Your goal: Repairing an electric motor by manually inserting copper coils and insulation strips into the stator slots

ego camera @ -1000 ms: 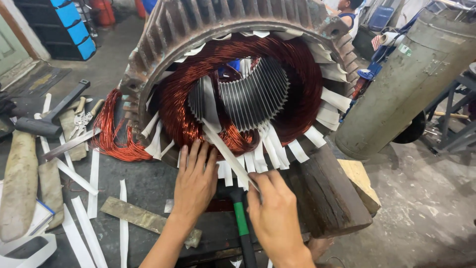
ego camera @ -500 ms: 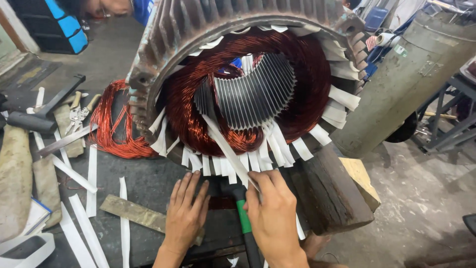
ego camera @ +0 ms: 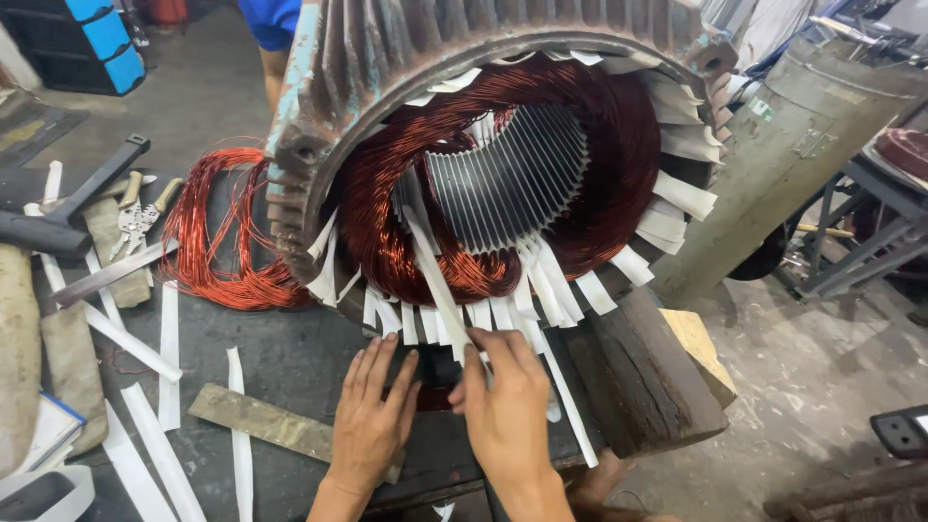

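Your big motor stator (ego camera: 503,145) lies on its side on the dark workbench (ego camera: 280,358), propped at the right by a wooden block (ego camera: 643,387). Most of its bore already carries copper windings (ego camera: 406,174), and white insulation strips (ego camera: 677,193) stick out of many slots around the rim. A bare stretch of slot teeth (ego camera: 503,184) at the back looks unfilled as yet, and a loose copper coil (ego camera: 217,237) waits on the bench to the left, so by my reckoning the winding is well on but not finished. Spare paper strips (ego camera: 169,353) and a flat metal bar (ego camera: 261,420) lie near you.

Your right hand (ego camera: 507,406) pinches the lower end of one long white strip (ego camera: 435,275) that runs up into a bottom slot, fingers closed on it. Your left hand (ego camera: 372,416) lies flat on the bench just beside it, fingers spread and gripping nothing; whether its fingertips touch the dark part between your hands I cannot tell.

Against a second ago, your left hand has dropped from the stator's lower rim down to the bench, while your right hand has kept its hold on the strip. The view has also shifted a little nearer.
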